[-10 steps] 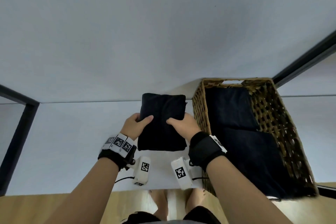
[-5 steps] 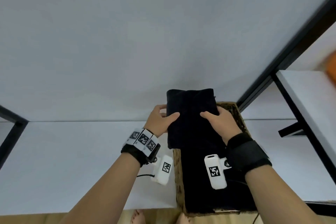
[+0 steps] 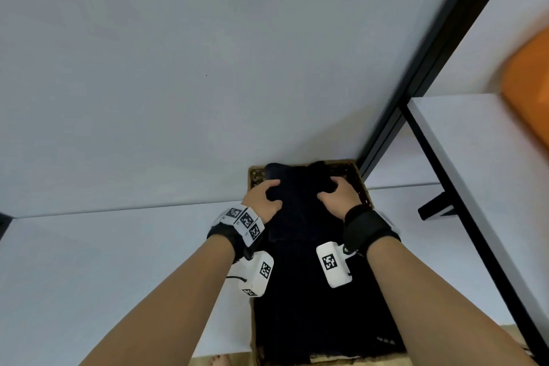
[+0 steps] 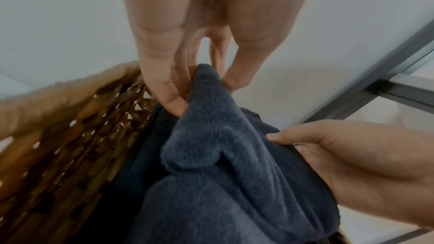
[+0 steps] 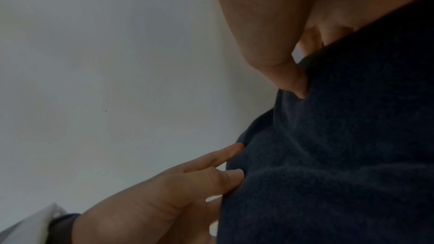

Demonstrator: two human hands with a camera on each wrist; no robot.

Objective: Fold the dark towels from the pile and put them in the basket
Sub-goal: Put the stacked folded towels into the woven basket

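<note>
Both hands hold a folded dark towel (image 3: 300,202) at the far end of the wicker basket (image 3: 255,177). My left hand (image 3: 263,197) grips the towel's left edge, thumb on top. My right hand (image 3: 338,194) grips its right edge the same way. In the left wrist view the towel (image 4: 225,155) bulges between my left fingers (image 4: 169,88) and the right hand (image 4: 352,164), next to the basket wall (image 4: 70,136). The right wrist view shows the towel (image 5: 340,146) with my thumb dug into it. Other dark towels (image 3: 320,306) lie lower in the basket.
The basket stands on a white table (image 3: 104,261) against a pale wall. A black frame post (image 3: 430,68) rises right of the basket. Another white table (image 3: 481,142) with an orange object (image 3: 531,92) is at the far right. A bare foot (image 3: 218,361) shows below.
The towel was carried from the table on the left over to the basket and lowered into its far end. Both hands kept their grip on its edges.
</note>
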